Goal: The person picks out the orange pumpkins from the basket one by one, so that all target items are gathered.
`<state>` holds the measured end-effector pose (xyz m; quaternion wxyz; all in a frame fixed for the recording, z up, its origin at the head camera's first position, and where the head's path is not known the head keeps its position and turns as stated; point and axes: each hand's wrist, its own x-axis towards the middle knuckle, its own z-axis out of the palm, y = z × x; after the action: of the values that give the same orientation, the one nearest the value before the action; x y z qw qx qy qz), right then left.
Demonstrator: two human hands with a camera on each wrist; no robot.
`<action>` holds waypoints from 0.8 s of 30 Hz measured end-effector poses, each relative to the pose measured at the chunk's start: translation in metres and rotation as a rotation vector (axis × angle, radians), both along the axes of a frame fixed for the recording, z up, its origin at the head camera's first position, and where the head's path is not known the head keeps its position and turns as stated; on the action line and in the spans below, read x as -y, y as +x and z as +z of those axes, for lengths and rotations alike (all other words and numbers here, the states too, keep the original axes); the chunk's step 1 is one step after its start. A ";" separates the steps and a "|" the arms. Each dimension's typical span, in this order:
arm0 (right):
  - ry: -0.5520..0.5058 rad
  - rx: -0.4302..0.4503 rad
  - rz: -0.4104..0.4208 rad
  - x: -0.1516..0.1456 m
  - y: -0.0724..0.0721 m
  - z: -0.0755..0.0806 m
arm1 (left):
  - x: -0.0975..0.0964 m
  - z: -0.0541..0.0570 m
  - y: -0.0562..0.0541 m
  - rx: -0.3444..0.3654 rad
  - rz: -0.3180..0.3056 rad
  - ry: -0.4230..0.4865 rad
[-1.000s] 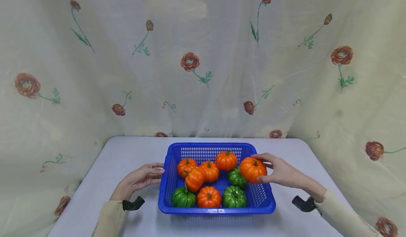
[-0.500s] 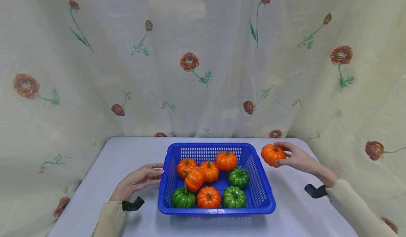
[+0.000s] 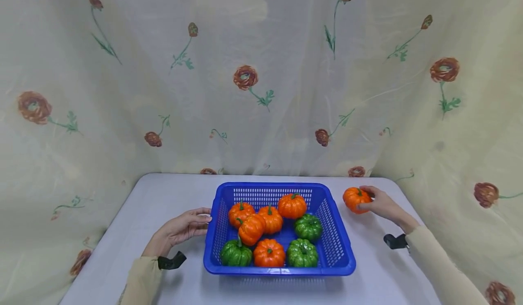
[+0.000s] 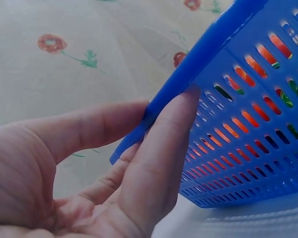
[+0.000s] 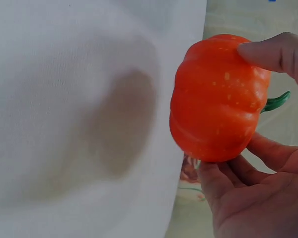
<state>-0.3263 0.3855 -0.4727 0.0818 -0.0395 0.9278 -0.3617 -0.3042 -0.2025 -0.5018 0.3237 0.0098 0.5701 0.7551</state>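
My right hand [image 3: 382, 204] grips a small orange pumpkin [image 3: 356, 199] with a green stem, over the table to the right of the blue basket [image 3: 282, 271]. In the right wrist view the thumb is on one side of the pumpkin [image 5: 221, 99] and the fingers on the other, with its shadow on the white table. At the basket's left side, my left hand [image 3: 185, 227] pinches the rim [image 4: 176, 82] between thumb and fingers. Inside the basket are several orange pumpkins [image 3: 268, 253] and 3 green ones [image 3: 302, 253].
The white table [image 3: 175, 191] reaches back to a flowered curtain [image 3: 278, 150], which also hangs along both sides. Black wrist straps [image 3: 171, 261] show at both cuffs.
My right hand has lifted the orange pumpkin out of the basket's right side, carried it right past the rim, then lowered it slightly. The left hand has stayed at the rim.
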 end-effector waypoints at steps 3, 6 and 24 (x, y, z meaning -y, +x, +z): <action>0.002 0.025 -0.016 -0.002 -0.005 -0.006 | 0.001 0.000 0.000 0.005 0.008 -0.004; -0.006 0.050 -0.029 -0.002 -0.008 -0.012 | 0.000 0.000 0.000 0.010 0.012 -0.006; -0.010 0.066 -0.033 -0.001 -0.010 -0.032 | 0.002 0.000 0.001 0.005 -0.019 0.047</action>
<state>-0.3367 0.3867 -0.5049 0.1060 -0.0127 0.9234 -0.3686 -0.3030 -0.2043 -0.5020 0.3321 0.0211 0.5512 0.7652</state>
